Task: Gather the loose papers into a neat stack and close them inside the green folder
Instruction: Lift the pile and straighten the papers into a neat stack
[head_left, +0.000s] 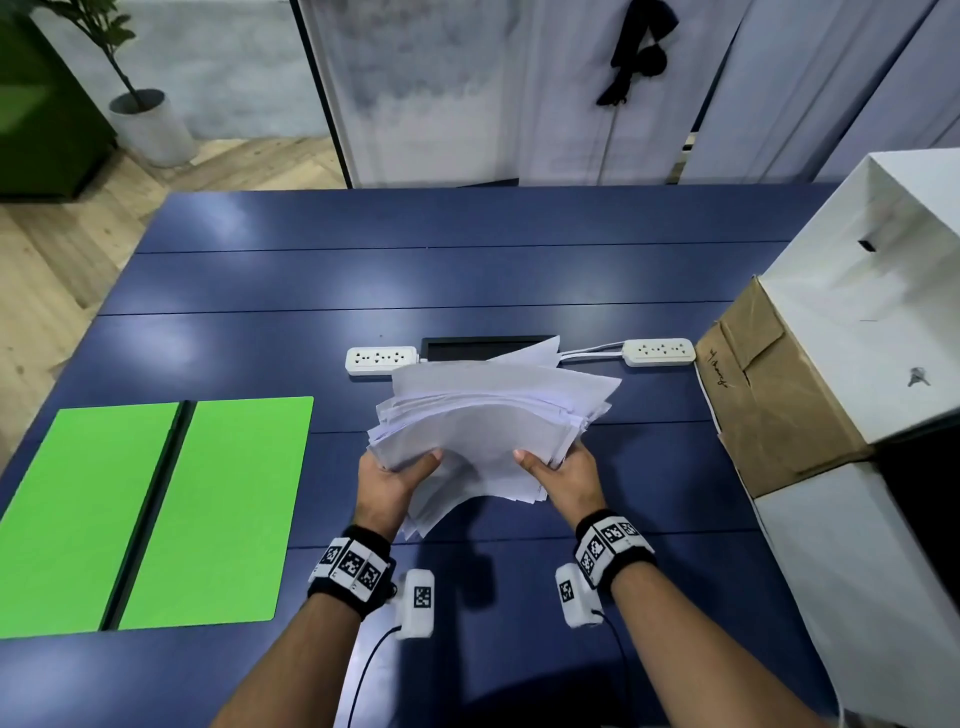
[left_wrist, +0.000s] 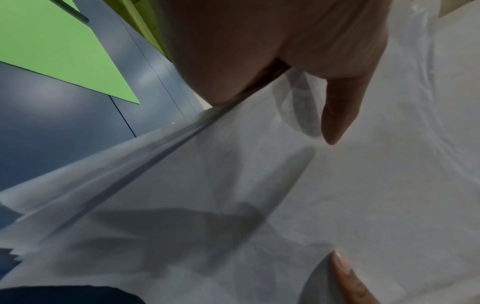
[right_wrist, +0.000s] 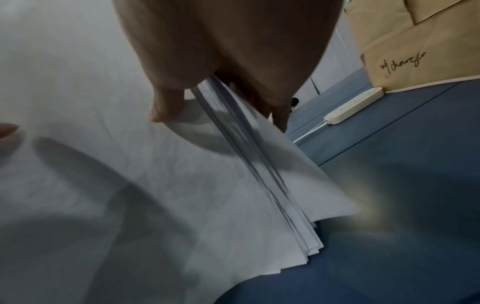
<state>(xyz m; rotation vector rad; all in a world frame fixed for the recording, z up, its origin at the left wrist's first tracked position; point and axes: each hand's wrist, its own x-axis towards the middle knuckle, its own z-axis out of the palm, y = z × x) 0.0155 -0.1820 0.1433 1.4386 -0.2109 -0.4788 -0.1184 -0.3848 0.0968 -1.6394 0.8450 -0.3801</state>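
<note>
the left hand (head_left: 390, 483) is gripping the left edge of the papers (head_left: 488, 415), thumb lying on top and the fingers curled underneath. the right hand (head_left: 563, 480) is gripping the right edge the same way, its thumb pressing on the top sheet and fingers tucked below the pile. in the left wrist view the left thumb is resting flat on the white sheets, and in the right wrist view the layered edges of the pile are showing between thumb and fingers. the papers are being held above the table (head_left: 467, 270), sagging in the middle and fanning out unevenly, with corners sticking out toward 12 and 1 o'clock.

the folder (head_left: 156, 514) is lying open and flat on the table at 9 o'clock from the hands, well apart from the papers, its two green halves divided by a dark spine. at 12 o'clock, just beyond the papers, a white power strip (head_left: 382, 359) is sitting beside a dark slot in the table, and a second power strip (head_left: 658, 352) is lying at 1 o'clock. at 3 o'clock a brown cardboard box (head_left: 769, 400) is leaning against a white box (head_left: 857, 322).
</note>
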